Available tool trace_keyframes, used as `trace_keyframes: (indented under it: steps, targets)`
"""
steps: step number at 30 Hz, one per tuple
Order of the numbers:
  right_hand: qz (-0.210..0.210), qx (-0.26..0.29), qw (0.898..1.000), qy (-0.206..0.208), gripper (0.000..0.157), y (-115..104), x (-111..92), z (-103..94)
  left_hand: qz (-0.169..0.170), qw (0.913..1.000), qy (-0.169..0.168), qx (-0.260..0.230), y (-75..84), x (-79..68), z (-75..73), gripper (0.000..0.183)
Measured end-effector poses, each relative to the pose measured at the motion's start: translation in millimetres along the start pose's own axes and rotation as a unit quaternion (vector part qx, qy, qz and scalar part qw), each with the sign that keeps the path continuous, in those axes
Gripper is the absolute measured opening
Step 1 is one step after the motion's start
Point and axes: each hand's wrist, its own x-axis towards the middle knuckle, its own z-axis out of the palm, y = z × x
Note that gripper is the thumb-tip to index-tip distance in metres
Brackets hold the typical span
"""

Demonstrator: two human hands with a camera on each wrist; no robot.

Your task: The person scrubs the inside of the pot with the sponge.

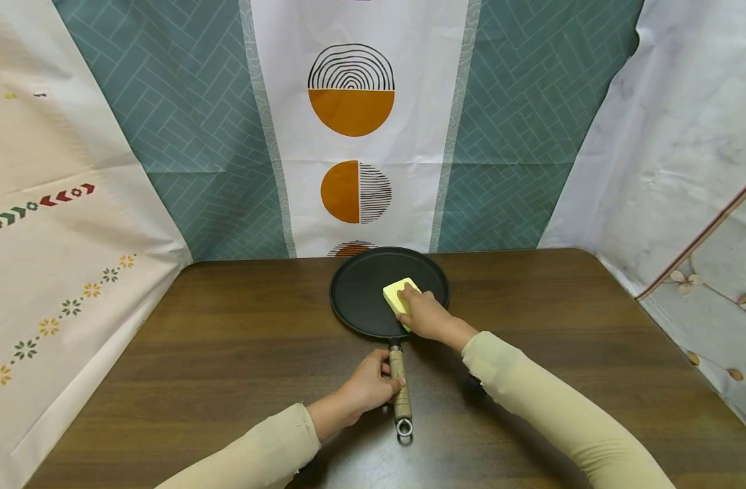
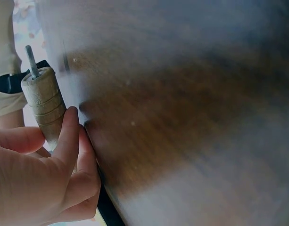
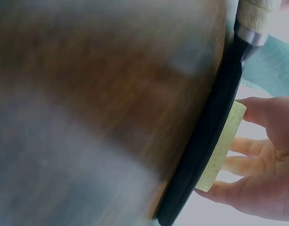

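A flat black pan (image 1: 360, 292) lies near the back edge of the table, its wooden handle (image 1: 402, 401) pointing toward me. My left hand (image 1: 365, 386) grips that handle from the left, thumb on one side and fingers on the other, as the left wrist view shows with the handle's end (image 2: 43, 92) sticking out past the fingers. My right hand (image 1: 430, 316) holds a yellow sponge (image 1: 394, 291) flat on the pan's cooking surface. In the right wrist view the thumb and fingers clasp the edges of the sponge (image 3: 222, 148) against the pan (image 3: 201, 136).
The brown wooden table (image 1: 238, 339) spreads out around the pan. Behind it hangs a green and white patterned curtain (image 1: 501, 136). Pale printed cloths line the left side (image 1: 49, 272) and the right side (image 1: 684, 170).
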Motion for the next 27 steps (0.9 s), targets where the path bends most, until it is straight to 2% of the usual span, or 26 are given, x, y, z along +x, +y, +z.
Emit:
trace_keyframes:
  steps: [7, 16, 27]
  targets:
    - [-0.014, -0.004, 1.000, 0.017, 0.051, -4, -2, 0.3, 0.005, 1.0000, 0.001, 0.001, -0.5, 0.4, -0.1, 0.050]
    - [-0.006, 0.002, 0.999, 0.032, 0.052, 0, -1, -1.5, 0.002, 1.0000, 0.002, 0.000, -0.5, 0.2, 0.0, 0.049]
    - [0.006, 0.014, 0.998, 0.068, 0.053, 21, -2, -23.0, 0.000, 0.9996, -0.008, -0.027, -0.4, -0.7, -2.0, 0.051]
